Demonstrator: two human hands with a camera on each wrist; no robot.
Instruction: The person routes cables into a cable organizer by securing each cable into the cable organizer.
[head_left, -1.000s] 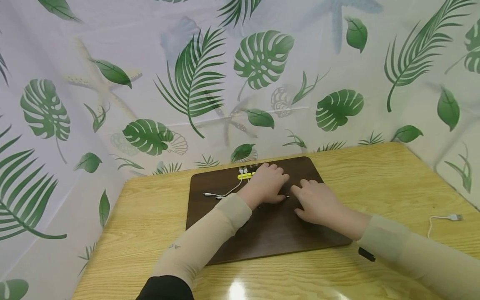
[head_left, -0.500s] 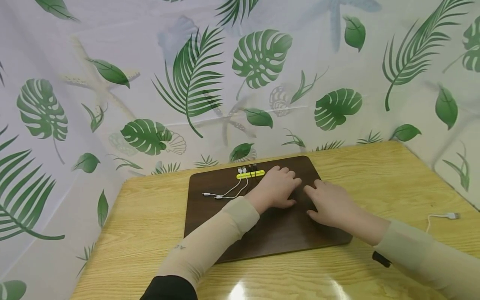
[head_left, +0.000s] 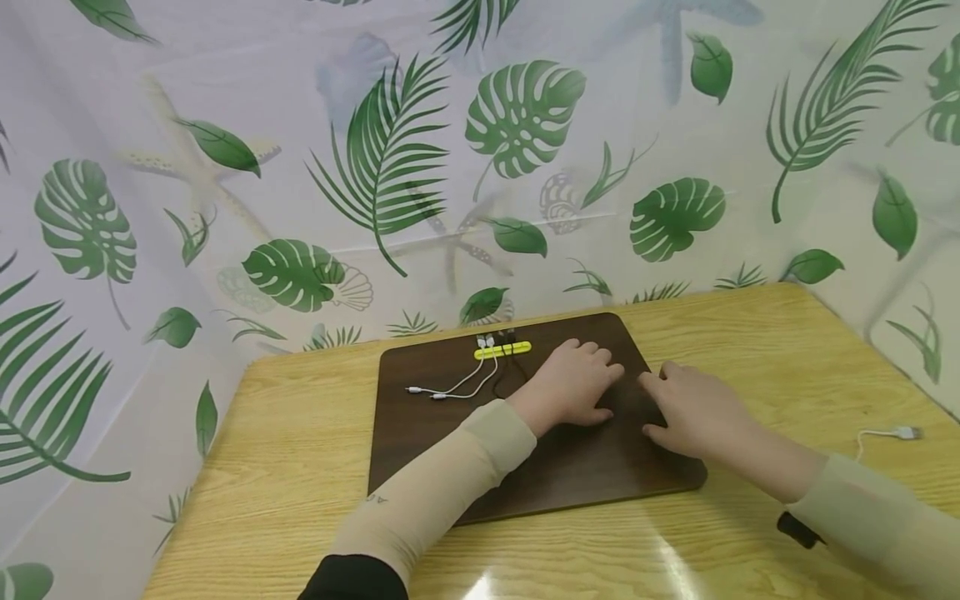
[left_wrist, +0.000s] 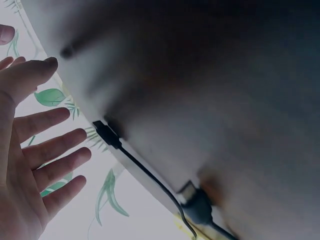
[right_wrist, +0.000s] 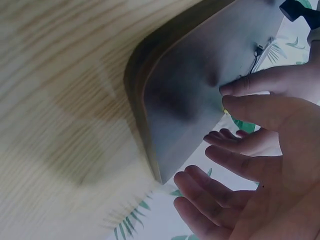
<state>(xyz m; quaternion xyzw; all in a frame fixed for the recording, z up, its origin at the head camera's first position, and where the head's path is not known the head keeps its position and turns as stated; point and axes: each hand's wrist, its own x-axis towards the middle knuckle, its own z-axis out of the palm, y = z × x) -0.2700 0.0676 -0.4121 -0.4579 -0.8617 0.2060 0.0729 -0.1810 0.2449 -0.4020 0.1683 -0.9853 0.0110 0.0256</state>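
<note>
My left hand (head_left: 573, 383) hovers over the right half of a dark brown board (head_left: 435, 450), its fingers loosely spread and holding nothing. Over the board's right edge is my right hand (head_left: 697, 412), also with relaxed, empty fingers. Near the board's far edge lies a yellow cable organizer (head_left: 502, 351). Two white cables (head_left: 459, 392) run from it toward the left. Dark cables (head_left: 506, 379) come from its right part, partly behind my left wrist. In the left wrist view, a black cable's small plug (left_wrist: 106, 134) and a USB plug (left_wrist: 196, 202) show beside the open left hand.
A white USB cable (head_left: 888, 435) lies on the light wooden table (head_left: 765, 350) at the right. Behind the table hangs a leaf-printed cloth (head_left: 562, 208). The board has a raised, rounded edge (right_wrist: 137, 100).
Both hands have moved to the right, with the right hand now at the board's edge. The yellow organizer and dark cables, earlier covered by the left hand, are uncovered.
</note>
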